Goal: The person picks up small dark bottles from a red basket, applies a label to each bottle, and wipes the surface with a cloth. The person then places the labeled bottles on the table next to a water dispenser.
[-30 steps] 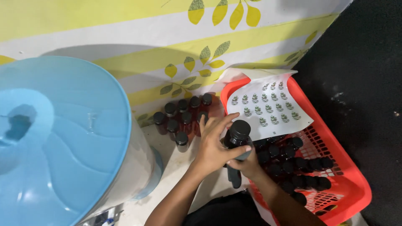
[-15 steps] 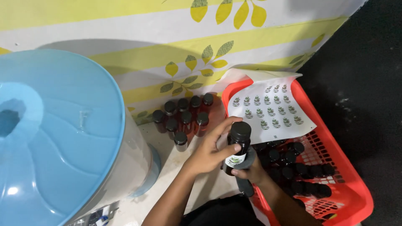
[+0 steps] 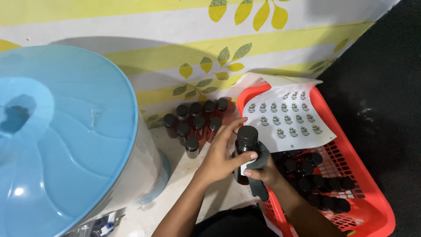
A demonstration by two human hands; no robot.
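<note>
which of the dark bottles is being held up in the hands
The black-capped bottle gripped between the left hand and right hand; the others stand on the floor or lie in the basket.

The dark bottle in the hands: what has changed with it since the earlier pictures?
The dark bottle stays held in both hands, now more upright. The left hand has shifted so its thumb presses a white label on the bottle's front; the right hand keeps supporting it from below. The bottles by the wall, the sticker sheet and the red basket are unchanged.

Pale floor [image 3: 206, 193] carries capped bottles [image 3: 195, 123], red basket [image 3: 372, 206], blue container [image 3: 66, 140].
</note>
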